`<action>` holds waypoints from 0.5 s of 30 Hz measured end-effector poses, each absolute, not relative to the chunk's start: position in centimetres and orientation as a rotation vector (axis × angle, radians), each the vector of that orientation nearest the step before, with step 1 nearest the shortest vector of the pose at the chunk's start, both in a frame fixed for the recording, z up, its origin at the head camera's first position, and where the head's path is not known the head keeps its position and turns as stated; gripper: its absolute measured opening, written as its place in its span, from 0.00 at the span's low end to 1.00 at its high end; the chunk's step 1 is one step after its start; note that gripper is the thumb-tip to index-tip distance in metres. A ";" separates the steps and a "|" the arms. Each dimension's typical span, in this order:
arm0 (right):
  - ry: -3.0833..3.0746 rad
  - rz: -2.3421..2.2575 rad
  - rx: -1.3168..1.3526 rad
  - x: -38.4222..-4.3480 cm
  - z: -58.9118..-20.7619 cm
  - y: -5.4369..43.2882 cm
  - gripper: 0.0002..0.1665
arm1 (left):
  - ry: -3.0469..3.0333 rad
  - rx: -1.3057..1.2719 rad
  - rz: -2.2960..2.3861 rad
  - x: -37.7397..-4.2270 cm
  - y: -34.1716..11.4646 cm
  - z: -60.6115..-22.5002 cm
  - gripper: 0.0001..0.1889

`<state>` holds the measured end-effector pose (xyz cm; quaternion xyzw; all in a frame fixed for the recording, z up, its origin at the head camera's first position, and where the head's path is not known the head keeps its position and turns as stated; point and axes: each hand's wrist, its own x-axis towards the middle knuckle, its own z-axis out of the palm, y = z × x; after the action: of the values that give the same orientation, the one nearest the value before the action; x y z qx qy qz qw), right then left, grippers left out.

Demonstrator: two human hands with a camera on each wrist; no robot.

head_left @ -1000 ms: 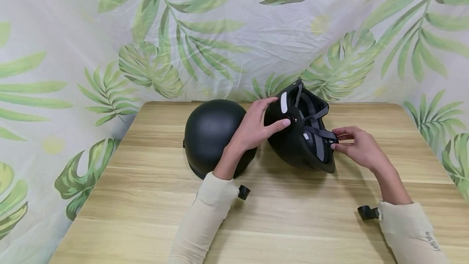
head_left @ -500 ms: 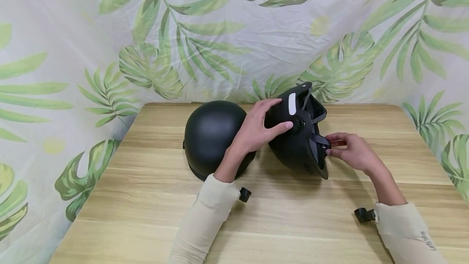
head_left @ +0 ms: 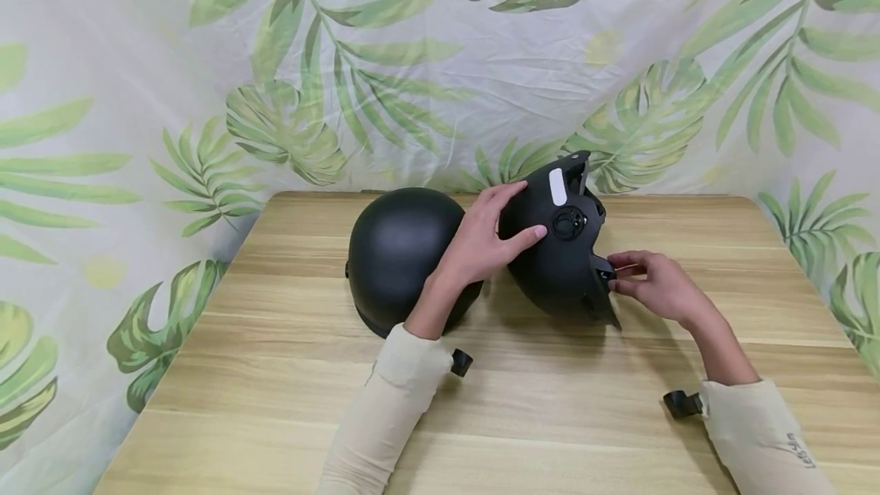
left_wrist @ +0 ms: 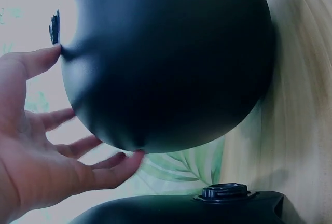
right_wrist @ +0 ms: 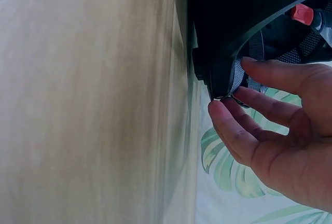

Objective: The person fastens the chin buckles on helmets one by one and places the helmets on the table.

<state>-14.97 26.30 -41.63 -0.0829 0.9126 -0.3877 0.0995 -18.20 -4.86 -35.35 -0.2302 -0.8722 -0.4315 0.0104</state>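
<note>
A black helmet [head_left: 550, 273] lies tipped over on the table, its opening facing right and a white label [head_left: 558, 187] near its upper rim. My left hand [head_left: 481, 239] holds the shell from the left, thumb close to the round side knob [head_left: 569, 222] and fingers spread over the back. At the opening's lower edge, my right hand [head_left: 656, 285] pinches the helmet's rim between thumb and fingers. Inside, the right wrist view shows a grey strap [right_wrist: 255, 50] and a red buckle piece [right_wrist: 302, 14]. Most of the inside is hidden in the head view.
A second black helmet [head_left: 395, 250] sits dome up at the left, beneath my left forearm. Both stand on a wood-grain table [head_left: 536, 418]. Behind its far edge hangs a leaf-print cloth [head_left: 412, 82]. Each sleeve has a small black wrist camera mount [head_left: 682, 403] at the cuff.
The helmet has turned so its opening faces away and more of its outer side and knob shows. My right hand has shifted slightly left with the rim; the left hand has barely moved.
</note>
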 end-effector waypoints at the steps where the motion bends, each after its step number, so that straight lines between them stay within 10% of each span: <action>1: 2.703 -1.144 -0.246 -15.0 -41.6 26.3 0.28 | -2.743 -0.708 -1.352 -18.3 -4.8 -35.4 0.41; 15: 2.714 -1.138 -0.274 -14.7 -41.5 26.4 0.24 | -2.710 -0.614 -1.418 -18.3 -4.7 -35.8 0.41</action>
<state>-14.75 26.36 -41.52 -0.0924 0.9142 -0.3834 0.0928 -18.33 -4.72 -35.76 -0.1967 -0.8687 -0.4546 0.0108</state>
